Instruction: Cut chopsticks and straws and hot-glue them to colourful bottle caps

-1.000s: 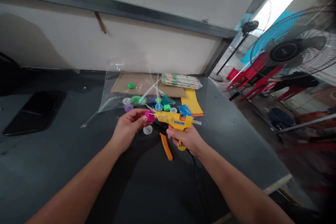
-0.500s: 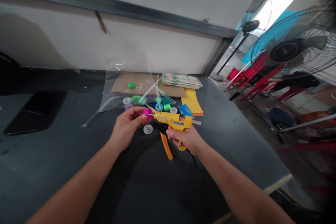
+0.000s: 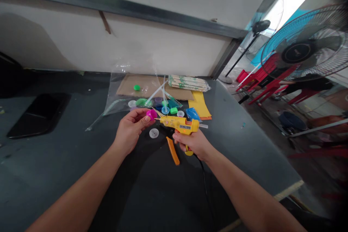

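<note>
My left hand (image 3: 132,128) pinches a magenta bottle cap (image 3: 151,114) between thumb and fingers, its hollow side facing right. Wrapped round the handle of a yellow hot glue gun (image 3: 181,125) is my right hand (image 3: 193,143). The gun's nozzle points left, close to the cap; whether they touch I cannot tell. A clear glue stick (image 3: 203,126) pokes out of the gun's back. Below the nozzle a white translucent cap (image 3: 153,133) lies on the dark table, and an orange utility knife (image 3: 173,151) rests nearer to me.
Behind my hands lie green caps (image 3: 173,110), a clear plastic bag (image 3: 119,90), brown cardboard (image 3: 179,93), packed wooden sticks (image 3: 189,83) and yellow sheets (image 3: 201,103). A black phone (image 3: 39,115) is at left. The gun's black cord (image 3: 204,181) runs toward me. A fan (image 3: 297,51) stands right.
My left hand has tilted the magenta cap so its hollow side shows more, and shifted it slightly left, away from the nozzle. The glue gun stays nearly still.
</note>
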`<state>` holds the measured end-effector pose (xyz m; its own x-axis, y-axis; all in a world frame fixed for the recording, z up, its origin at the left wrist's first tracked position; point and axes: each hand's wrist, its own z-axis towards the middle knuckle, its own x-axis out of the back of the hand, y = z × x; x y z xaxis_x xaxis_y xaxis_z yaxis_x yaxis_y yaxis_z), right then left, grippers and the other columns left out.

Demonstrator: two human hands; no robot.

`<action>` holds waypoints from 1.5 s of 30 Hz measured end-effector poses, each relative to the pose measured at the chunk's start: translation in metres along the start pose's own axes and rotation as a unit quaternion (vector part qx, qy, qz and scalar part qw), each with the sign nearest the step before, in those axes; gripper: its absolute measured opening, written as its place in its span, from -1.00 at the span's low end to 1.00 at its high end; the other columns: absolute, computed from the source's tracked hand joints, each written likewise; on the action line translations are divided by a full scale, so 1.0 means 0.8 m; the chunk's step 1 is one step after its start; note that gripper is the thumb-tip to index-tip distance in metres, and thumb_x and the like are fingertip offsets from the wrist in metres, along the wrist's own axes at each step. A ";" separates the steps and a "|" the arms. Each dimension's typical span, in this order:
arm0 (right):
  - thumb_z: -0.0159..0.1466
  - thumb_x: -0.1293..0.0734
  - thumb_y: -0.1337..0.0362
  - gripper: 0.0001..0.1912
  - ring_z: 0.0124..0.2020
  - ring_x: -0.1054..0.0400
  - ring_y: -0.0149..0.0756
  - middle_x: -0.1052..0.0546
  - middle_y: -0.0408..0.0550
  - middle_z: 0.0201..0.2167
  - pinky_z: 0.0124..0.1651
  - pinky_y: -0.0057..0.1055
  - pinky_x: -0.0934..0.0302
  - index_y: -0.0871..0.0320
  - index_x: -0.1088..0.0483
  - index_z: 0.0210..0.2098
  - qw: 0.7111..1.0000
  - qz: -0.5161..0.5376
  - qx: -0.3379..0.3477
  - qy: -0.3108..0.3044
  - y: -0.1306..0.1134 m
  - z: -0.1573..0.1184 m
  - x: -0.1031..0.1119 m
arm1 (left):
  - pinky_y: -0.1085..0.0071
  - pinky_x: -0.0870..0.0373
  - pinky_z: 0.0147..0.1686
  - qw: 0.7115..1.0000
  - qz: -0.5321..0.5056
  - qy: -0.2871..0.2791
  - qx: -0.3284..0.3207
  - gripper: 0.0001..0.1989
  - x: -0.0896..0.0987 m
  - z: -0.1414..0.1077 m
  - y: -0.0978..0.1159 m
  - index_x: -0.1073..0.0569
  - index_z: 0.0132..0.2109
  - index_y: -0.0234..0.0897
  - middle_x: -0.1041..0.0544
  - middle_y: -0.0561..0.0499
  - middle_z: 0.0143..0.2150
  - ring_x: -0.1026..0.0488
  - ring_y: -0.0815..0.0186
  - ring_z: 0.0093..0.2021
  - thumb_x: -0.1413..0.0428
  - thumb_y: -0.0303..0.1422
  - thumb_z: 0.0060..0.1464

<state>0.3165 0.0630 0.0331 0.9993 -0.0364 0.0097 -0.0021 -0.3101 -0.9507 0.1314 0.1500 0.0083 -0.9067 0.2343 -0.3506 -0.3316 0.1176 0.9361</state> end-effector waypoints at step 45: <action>0.04 -0.40 0.20 -0.79 -0.76 -0.11 -0.58 -0.39 -0.21 -0.61 -0.71 -0.55 0.01 0.18 -0.33 -0.46 1.000 0.014 0.014 0.006 0.007 0.005 0.004 | 0.48 -0.51 -0.20 0.999 -0.037 -0.004 -0.009 -0.77 0.000 0.000 0.001 -0.54 -0.18 -0.27 -0.60 0.00 -0.25 -0.55 0.38 -0.27 -0.28 -0.38 -0.05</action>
<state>0.3199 0.0654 0.0268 0.9983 -0.0569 -0.0142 -0.0298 -0.2827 -0.9587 0.1308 0.1502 0.0092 -0.8779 0.2332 -0.4182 -0.4016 0.1170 0.9083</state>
